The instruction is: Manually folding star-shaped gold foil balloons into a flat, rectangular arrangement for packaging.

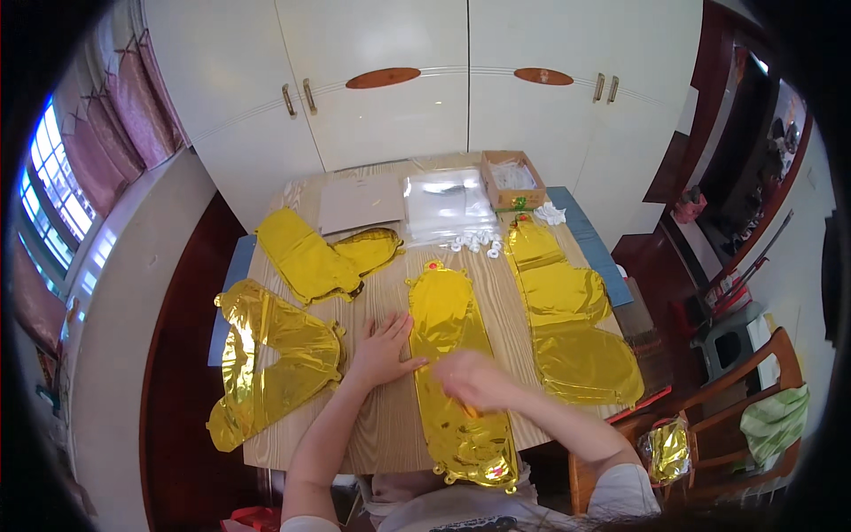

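Note:
A flat gold foil balloon (448, 310), long and with small tabs round its edge, lies in front of me on the wooden table. My left hand (383, 351) rests open at its left edge, fingers stretched out and the thumb touching the foil. Over the middle of the balloon is my right hand (476, 381), smeared by motion with its fingers bent under; what it may hold is hidden. To the left lie a gold foil balloon (284, 346) with a notched outline and a folded gold one (297, 253) behind it. Another curved gold balloon (567, 297) lies on the right.
At the table's (363, 434) far side are a grey-brown board (359, 202), clear plastic bags (448, 199), small white rings (479, 241) and a cardboard box (512, 182). White cabinets (381, 115) stand behind. A wooden chair (780, 355) at the right carries a gold foil packet (669, 450).

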A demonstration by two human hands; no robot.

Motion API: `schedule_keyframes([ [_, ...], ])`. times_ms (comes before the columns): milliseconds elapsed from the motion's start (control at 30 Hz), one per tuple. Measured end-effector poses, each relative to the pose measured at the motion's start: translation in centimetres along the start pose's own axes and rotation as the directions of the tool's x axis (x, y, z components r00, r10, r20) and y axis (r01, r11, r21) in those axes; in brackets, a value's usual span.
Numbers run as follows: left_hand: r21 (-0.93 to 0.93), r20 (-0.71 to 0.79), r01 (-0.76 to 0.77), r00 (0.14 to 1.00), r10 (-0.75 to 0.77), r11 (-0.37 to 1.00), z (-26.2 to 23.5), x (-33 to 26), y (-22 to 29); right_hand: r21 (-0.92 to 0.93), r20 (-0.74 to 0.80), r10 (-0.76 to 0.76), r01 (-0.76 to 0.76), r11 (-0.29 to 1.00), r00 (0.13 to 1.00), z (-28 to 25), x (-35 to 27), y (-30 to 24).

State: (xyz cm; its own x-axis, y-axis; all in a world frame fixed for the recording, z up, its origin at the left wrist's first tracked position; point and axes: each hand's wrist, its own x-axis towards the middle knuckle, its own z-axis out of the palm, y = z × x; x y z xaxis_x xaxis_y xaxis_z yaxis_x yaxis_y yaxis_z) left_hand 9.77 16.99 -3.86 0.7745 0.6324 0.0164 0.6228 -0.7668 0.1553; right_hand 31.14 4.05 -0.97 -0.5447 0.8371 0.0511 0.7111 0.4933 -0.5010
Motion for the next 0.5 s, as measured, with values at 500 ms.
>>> schedule_keyframes([
  [500, 0.017, -0.035, -0.011, 0.999, 0.011, 1.0, 0.4, 0.2, 0.2, 0.025, -0.541, 0.324, -0.37, 0.929, 0.776, -1.4, 7.2, 15.0],
])
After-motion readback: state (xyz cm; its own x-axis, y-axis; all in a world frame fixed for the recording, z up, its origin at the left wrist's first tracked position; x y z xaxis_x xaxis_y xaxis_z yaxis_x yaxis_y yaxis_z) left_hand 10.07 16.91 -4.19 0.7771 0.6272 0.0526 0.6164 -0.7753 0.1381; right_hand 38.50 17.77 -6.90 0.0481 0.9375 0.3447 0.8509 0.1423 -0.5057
